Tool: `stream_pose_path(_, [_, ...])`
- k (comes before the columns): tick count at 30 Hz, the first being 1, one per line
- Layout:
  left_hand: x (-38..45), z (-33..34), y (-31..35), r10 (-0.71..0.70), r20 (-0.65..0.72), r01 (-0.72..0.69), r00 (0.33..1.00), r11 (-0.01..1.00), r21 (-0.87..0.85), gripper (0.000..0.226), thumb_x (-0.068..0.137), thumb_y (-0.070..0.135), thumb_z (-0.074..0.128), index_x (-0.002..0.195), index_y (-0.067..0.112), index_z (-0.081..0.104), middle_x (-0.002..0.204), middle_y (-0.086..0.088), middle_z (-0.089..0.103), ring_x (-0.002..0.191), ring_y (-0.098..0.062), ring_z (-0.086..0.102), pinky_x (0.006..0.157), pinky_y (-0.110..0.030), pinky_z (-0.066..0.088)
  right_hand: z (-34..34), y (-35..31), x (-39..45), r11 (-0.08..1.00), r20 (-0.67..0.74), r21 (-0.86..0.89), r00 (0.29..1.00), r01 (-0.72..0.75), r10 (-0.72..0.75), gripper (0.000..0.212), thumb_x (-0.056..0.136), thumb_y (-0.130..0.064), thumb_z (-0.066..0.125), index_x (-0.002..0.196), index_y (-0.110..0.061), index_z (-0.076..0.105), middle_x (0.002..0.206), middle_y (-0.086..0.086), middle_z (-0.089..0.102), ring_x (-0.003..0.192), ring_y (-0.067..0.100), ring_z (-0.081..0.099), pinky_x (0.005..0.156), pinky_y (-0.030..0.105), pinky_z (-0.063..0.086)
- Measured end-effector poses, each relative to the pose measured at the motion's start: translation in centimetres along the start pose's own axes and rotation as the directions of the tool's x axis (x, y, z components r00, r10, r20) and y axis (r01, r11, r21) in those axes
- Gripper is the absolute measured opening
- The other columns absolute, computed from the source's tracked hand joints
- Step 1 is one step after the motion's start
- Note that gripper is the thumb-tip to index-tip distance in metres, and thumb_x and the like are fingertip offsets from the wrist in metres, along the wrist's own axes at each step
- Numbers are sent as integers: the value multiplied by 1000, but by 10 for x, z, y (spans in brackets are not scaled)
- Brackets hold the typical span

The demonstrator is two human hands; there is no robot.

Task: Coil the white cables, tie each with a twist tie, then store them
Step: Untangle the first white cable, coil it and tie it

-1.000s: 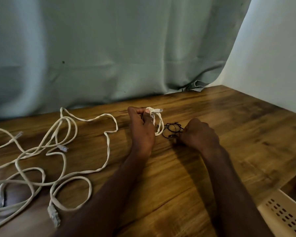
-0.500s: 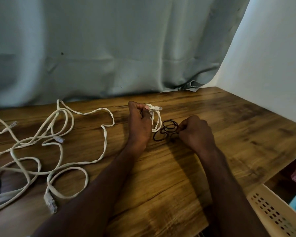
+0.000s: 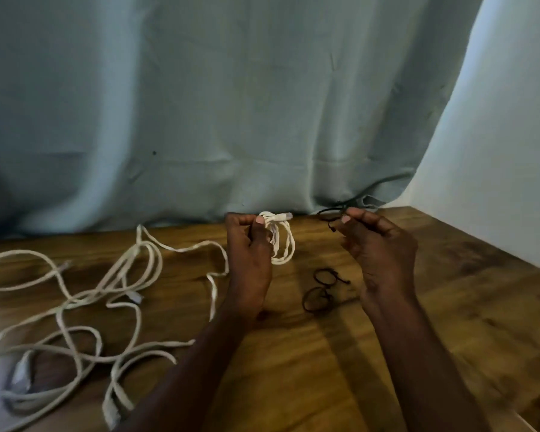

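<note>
My left hand (image 3: 249, 254) grips a small coil of white cable (image 3: 280, 241) above the wooden table (image 3: 449, 307), its plug end poking out at the top. The rest of that cable trails left from my hand. My right hand (image 3: 378, 244) is raised to the right of the coil and pinches a black twist tie (image 3: 331, 215) between thumb and fingers. Two more black twist ties (image 3: 321, 289) lie looped on the table between my wrists. Loose white cables (image 3: 85, 307) sprawl tangled over the left of the table.
A pale green curtain (image 3: 200, 104) hangs along the table's back edge. A white wall (image 3: 505, 151) stands at the right. The table's right edge runs down toward the lower right corner.
My right hand has lifted off the table with one black twist tie, leaving two ties lying there. My left hand has risen slightly with the coil. The camera has tilted upward.
</note>
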State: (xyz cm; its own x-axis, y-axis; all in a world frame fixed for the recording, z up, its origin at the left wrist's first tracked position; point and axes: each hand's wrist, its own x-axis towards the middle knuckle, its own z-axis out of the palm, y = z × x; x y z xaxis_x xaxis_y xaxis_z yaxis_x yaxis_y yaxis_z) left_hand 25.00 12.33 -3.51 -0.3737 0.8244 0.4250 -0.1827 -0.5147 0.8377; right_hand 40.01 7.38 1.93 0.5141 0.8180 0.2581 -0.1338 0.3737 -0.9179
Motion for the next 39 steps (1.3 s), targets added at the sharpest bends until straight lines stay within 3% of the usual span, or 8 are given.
stream_pose_path(5, [23,-62,53,120,13,-120,993,991,54,9,111,20,51,114,11,50,67,5,63,59,-10,56,55,-28,48,65,-3,-7,966,231,227,971,-119,65,17,92,4,67,91,-11,76,83,7,77,77,22,76,69,28,62])
stream_pose_path(12, [37,-139,58,188,-61,-176,980,971,160,3,111,15,50,110,12,49,69,3,62,55,-8,54,51,-24,45,158,40,-30,952,510,133,843,-277,174,21,95,5,61,95,-4,80,76,11,72,67,18,64,60,24,56])
stream_pose_path(17, [38,-149,39,199,-44,-186,979,961,205,5,111,17,51,107,16,49,72,-2,60,59,-17,51,52,-32,43,159,63,-42,935,608,150,776,-323,170,25,93,9,63,111,-3,75,88,10,77,88,27,76,85,34,64])
stream_pose_path(20, [36,-148,37,183,-51,-169,982,965,203,6,111,17,51,106,18,49,70,0,59,57,-13,51,51,-29,43,149,65,-44,921,604,190,780,-340,164,26,97,3,61,117,-9,73,98,9,79,82,21,75,72,27,63])
stream_pose_path(24, [37,-148,41,110,-88,-96,990,984,149,3,112,17,49,109,16,47,69,1,58,56,-8,51,52,-24,44,142,61,-48,889,681,213,714,-405,162,21,100,-19,60,113,-12,75,101,7,79,84,16,72,67,25,55])
stream_pose_path(29, [37,-154,52,48,-98,-38,994,994,101,10,112,16,46,118,7,45,69,2,56,56,-7,50,51,-21,44,142,59,-54,914,770,130,620,-384,151,25,96,-8,63,122,-9,64,97,11,79,75,16,71,65,24,57])
stream_pose_path(33, [33,-153,55,56,3,-56,998,988,144,11,112,16,47,118,7,47,65,4,58,58,-7,58,52,-20,47,148,67,-69,993,704,-62,701,-96,112,16,95,-6,70,110,-5,71,90,7,81,76,18,77,67,25,60])
stream_pose_path(39, [27,-144,53,107,229,-164,967,955,247,6,112,12,47,111,7,44,64,2,59,57,-11,53,52,-27,45,149,74,-73,991,501,-129,865,32,38,8,88,-12,81,94,-16,82,80,0,80,71,18,78,60,32,62])
